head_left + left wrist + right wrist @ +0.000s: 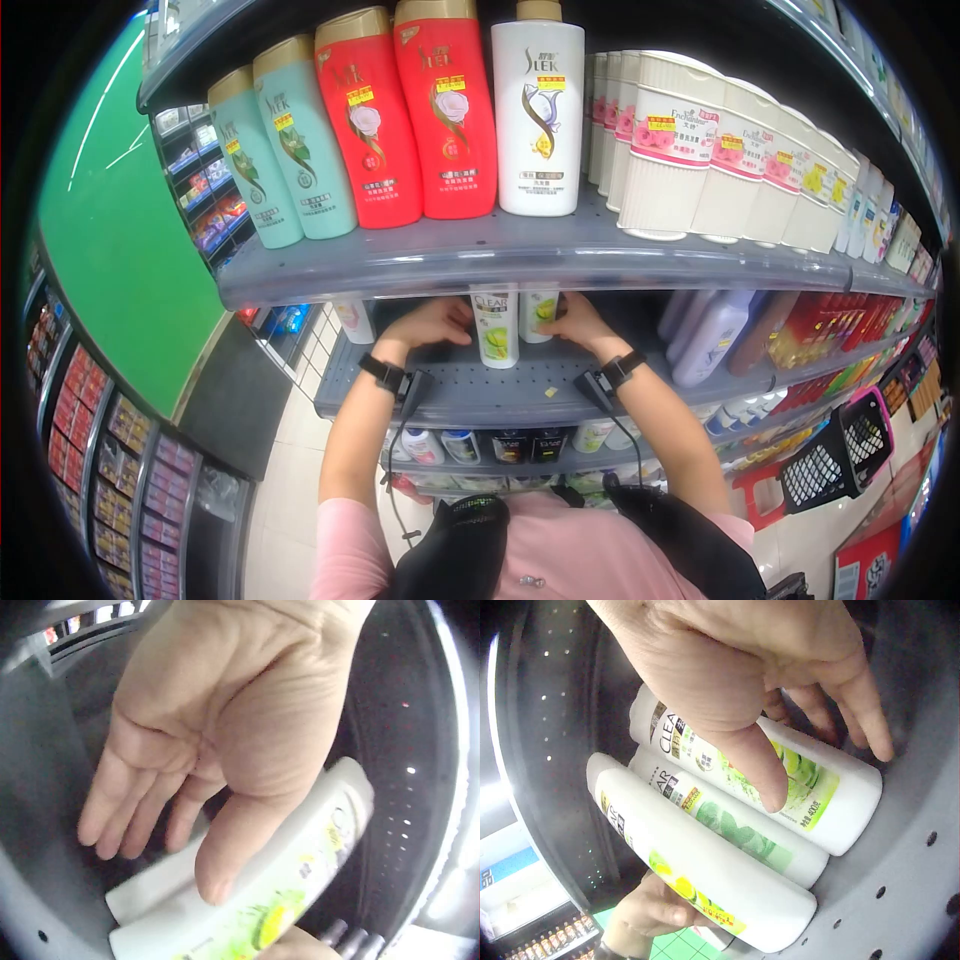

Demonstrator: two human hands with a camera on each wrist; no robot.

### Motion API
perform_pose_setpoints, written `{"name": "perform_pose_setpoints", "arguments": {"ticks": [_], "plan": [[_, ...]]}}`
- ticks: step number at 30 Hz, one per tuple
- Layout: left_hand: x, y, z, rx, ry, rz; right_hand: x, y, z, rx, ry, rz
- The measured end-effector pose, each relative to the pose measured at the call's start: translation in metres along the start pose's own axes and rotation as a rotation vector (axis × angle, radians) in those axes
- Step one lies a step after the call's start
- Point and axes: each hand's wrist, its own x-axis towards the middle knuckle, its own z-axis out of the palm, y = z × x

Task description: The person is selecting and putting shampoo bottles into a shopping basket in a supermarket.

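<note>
Three white CLEAR shampoo bottles with green and yellow labels stand side by side on the perforated lower shelf. My right hand point(735, 667) grips the far-side shampoo bottle point(847, 802), thumb across its label and fingers behind it. Between the hands, the front shampoo bottle point(496, 340) stands upright, nearer the shelf edge. A middle shampoo bottle point(735, 832) is partly hidden behind it. My left hand point(232, 712) is beside the front bottle, its fingers extended and thumb overlapping the bottle's side in the left wrist view; nothing is grasped.
Overhead, the upper shelf point(540, 255) carries red bottles point(447, 120), teal bottles point(305, 140) and cream bottles point(670, 150). Lavender bottles point(710, 335) stand right of the hands. More bottles line the shelf below. A black shopping basket point(825, 465) is at the lower right.
</note>
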Motion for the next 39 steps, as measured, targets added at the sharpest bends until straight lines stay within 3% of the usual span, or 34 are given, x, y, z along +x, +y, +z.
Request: {"name": "perform_pose_setpoints", "arguments": {"ticks": [1, 3, 4, 6, 9, 20, 30, 33, 35, 39], "plan": [[-0.003, 0.013, 0.01, 0.085, 0.031, 0.008, -0.001, -0.006, -0.004, 0.001, -0.004, -0.001], [-0.009, 0.042, 0.036, -0.177, 0.199, 0.198, -0.001, -0.018, -0.012, 0.057, -0.051, 0.087], [-0.008, 0.048, 0.045, -0.179, 0.201, 0.194, -0.002, -0.018, -0.01, 0.08, -0.03, 0.031], [-0.007, 0.057, 0.058, 0.063, 0.498, 0.124, 0.001, -0.016, -0.01, 0.072, -0.034, 0.052], [-0.012, 0.067, 0.065, 0.072, 0.574, 0.079, 0.004, -0.011, -0.009, 0.055, -0.032, 0.072], [0.014, 0.086, 0.111, 0.201, 0.669, 0.091, 0.003, 0.011, -0.004, 0.069, 0.011, 0.046], [0.031, 0.094, 0.113, 0.217, 0.719, 0.103, 0.014, 0.02, -0.009, -0.001, 0.014, -0.011], [0.017, 0.095, 0.098, 0.178, 0.696, 0.215, 0.015, 0.022, -0.014, -0.045, 0.043, -0.02], [-0.001, 0.089, 0.076, 0.458, 0.548, 0.108, 0.008, 0.03, -0.021, -0.091, 0.074, -0.056], [-0.011, 0.079, 0.043, 0.295, 0.643, -0.158, -0.038, 0.003, -0.031, -0.215, 0.041, -0.044]]}}
